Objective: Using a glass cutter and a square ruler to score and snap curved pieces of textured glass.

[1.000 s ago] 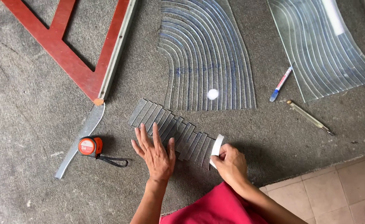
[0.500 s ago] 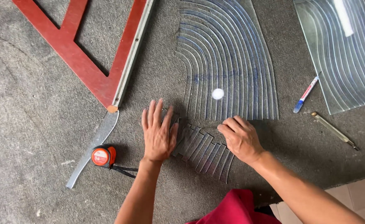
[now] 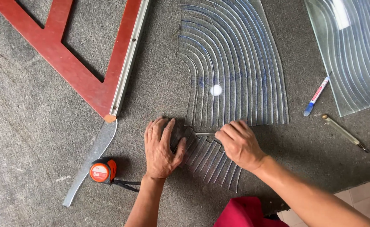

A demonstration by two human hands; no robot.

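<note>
left hand [image 3: 162,147] now flat, pressing glass strips [image 3: 210,159] | right hand [image 3: 239,143] moved inward, pinching one strip's top edge; white roll gone | big glass fan [image 3: 231,63] just above; tape measure [image 3: 102,171] left

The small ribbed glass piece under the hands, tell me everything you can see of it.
The small ribbed glass piece is clear, with parallel grooves, cut to a slanted strip. It lies flat on the grey felt table, just below the large curved glass sheet. The left hand presses its left end; the right hand rests on its upper edge.

Glossy ribbed glass strips [image 3: 210,157] on rough grey felt [image 3: 38,126].
</note>
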